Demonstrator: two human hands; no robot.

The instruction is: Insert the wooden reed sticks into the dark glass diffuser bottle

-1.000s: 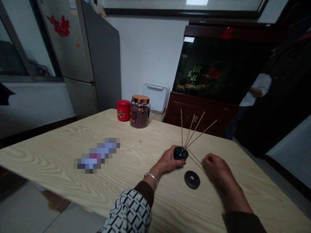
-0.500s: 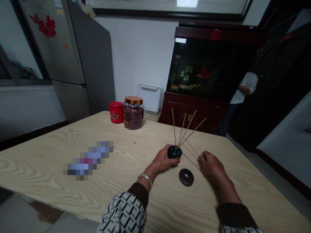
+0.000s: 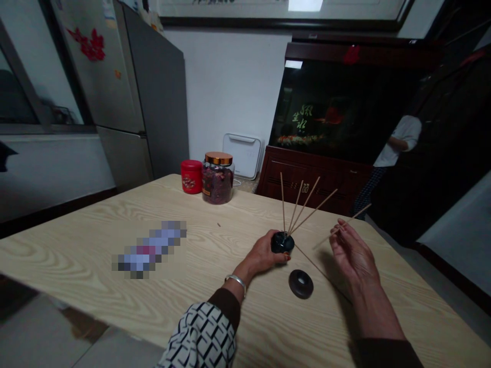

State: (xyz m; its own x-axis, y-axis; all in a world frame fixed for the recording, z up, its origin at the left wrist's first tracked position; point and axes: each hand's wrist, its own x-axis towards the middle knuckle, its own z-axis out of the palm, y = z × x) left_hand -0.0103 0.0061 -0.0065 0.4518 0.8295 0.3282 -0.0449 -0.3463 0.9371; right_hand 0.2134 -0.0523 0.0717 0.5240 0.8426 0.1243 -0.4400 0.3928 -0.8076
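My left hand [image 3: 263, 253] is wrapped round a small dark glass diffuser bottle [image 3: 283, 243] standing on the table. Several thin reed sticks [image 3: 294, 207] fan upward out of its neck. To the right, above the tabletop, my right hand [image 3: 353, 250] pinches a single reed stick [image 3: 358, 211] between thumb and fingers, tilted with its upper end to the right. Another loose reed stick [image 3: 316, 267] lies on the wood between the bottle and my right forearm. In front of the bottle rests a round dark lid [image 3: 301, 284] with a pale spot at its middle.
On the wooden table [image 3: 184, 317], a red canister [image 3: 191, 177] and a copper-lidded jar of dried petals [image 3: 217, 180] stand at the back. A blurred-out flat item [image 3: 151, 249] lies left. Beyond are a fridge [image 3: 161, 97], a fish tank [image 3: 345, 112] and a person [image 3: 401, 140].
My right hand has lifted one reed stick off the table and turned palm inward. My left hand still holds the bottle. The whole view has shifted slightly.
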